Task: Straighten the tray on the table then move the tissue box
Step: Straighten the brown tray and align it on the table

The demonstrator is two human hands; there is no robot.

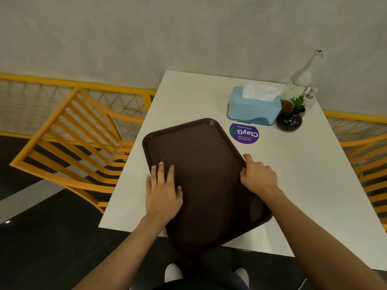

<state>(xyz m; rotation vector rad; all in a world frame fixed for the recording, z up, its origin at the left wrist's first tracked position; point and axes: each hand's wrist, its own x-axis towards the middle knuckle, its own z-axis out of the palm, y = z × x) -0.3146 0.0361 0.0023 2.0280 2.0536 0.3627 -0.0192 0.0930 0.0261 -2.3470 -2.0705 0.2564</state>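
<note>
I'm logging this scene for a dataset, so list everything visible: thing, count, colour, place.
tray: 1, dark brown, skewed on table, near corner overhanging the edge
tissue box: 1, light blue, far right, beyond tray
round sticker: 1, purple, between tray and tissue box
vase: 1, black, holding green plant, right of tissue box
bottle: 1, clear, far right corner
table: 1, white
chairs: 2, orange, either side
left hand: flat on tray
right hand: on tray's right rim

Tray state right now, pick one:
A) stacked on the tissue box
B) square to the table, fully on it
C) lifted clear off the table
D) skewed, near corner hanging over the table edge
D: the tray lies at an angle to the table, its near corner past the front edge, with the left hand flat on it and the right hand at its right rim.
</note>
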